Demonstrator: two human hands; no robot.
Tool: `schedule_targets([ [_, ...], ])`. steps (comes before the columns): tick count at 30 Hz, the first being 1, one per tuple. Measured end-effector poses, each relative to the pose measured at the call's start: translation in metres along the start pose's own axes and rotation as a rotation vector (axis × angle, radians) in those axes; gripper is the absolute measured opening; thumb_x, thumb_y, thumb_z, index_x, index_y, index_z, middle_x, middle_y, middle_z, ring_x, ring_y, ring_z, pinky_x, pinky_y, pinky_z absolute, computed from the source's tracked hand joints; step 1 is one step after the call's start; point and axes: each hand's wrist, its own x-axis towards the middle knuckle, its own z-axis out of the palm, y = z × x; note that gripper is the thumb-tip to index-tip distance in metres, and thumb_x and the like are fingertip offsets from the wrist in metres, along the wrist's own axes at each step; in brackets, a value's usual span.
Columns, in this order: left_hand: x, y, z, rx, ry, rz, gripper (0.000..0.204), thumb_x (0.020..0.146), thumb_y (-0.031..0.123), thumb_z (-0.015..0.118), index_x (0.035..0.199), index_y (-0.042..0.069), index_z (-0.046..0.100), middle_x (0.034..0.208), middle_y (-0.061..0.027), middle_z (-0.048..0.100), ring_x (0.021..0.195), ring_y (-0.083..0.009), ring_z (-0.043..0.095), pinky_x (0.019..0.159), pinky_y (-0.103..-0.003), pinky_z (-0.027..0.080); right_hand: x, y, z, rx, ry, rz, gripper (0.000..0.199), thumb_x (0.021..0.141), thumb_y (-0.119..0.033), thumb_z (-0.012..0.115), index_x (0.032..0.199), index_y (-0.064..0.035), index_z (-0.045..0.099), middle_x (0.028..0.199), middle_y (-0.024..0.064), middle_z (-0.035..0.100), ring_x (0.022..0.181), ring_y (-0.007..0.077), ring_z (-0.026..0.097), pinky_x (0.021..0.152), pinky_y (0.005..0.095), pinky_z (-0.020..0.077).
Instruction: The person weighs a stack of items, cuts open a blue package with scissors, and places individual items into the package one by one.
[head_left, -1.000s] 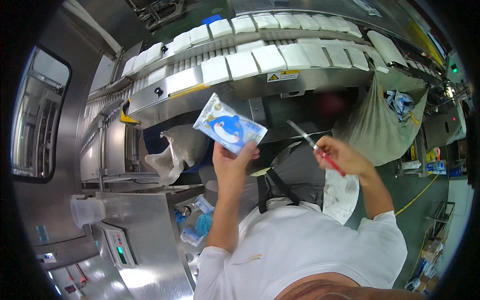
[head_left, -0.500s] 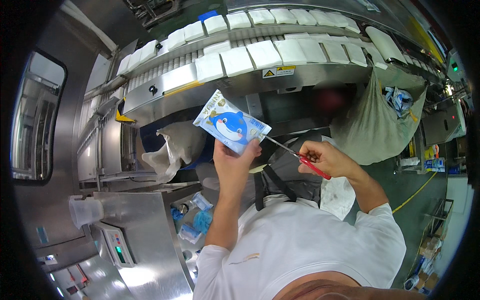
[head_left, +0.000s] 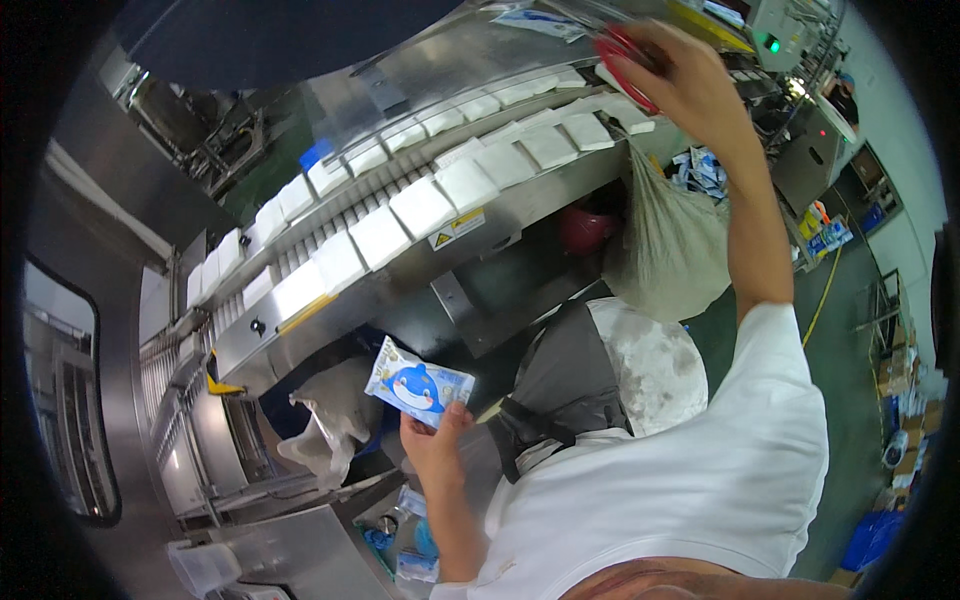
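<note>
My left hand [head_left: 436, 442] grips the lower right corner of a small flat soft packet [head_left: 415, 388], white and light blue with a blue cartoon whale on it. The packet is held up in front of my body, near side of the conveyor. My right hand [head_left: 697, 88] is raised at the far right, over the conveyor's far end, its fingers closed round red-handled scissors [head_left: 624, 68]. The scissors' blades are hard to make out there. Several folded white sheets [head_left: 422, 207] lie in rows on the conveyor [head_left: 385, 262] below and left of that hand.
A grey-green cloth sack [head_left: 660, 245] holding crumpled wrappers [head_left: 697, 172] hangs at the conveyor's right end. Near the left end sits a pale plastic bag [head_left: 330, 420]. A steel table [head_left: 300, 545] and a bin of packets [head_left: 415, 565] are at lower left. A dark shape [head_left: 290, 35] covers the top.
My right hand has carried the scissors away from the packet's edge, up and over the conveyor. The left hand, with the packet, appears lower and further left. The whole view has turned.
</note>
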Motion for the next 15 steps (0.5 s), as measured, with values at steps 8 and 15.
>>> schedule_targets([
  [8, -0.016, 0.002, 0.022, 0.03, -0.098, -0.059, 0.036, 0.088, 0.003, 0.08, 0.118, 0.001, 0.059, 0.098, -0.0105, 0.072, 0.075, -0.0183, 0.071, 0.066, -0.032, 0.061, 0.109, 0.039, 0.12, -0.25, -0.398, 0.027, 0.053, 0.09, -0.051, 0.069, 0.101, 0.0005, 0.076, 0.098, 0.0254, 0.074, 0.094, 0.0397, 0.073, 0.085, 0.0463, 0.0586],
  [15, -0.016, 0.014, 0.026, -0.045, -0.103, -0.141, 0.033, 0.09, 0.001, 0.077, 0.116, 0.002, 0.057, 0.094, -0.0083, 0.069, 0.072, -0.0165, 0.068, 0.062, -0.031, 0.059, 0.051, -0.023, 0.134, -0.094, -0.087, -0.213, 0.031, 0.097, -0.03, 0.068, 0.116, -0.0053, 0.068, 0.113, 0.0158, 0.068, 0.106, 0.0351, 0.066, 0.093, 0.0458, 0.0553],
])
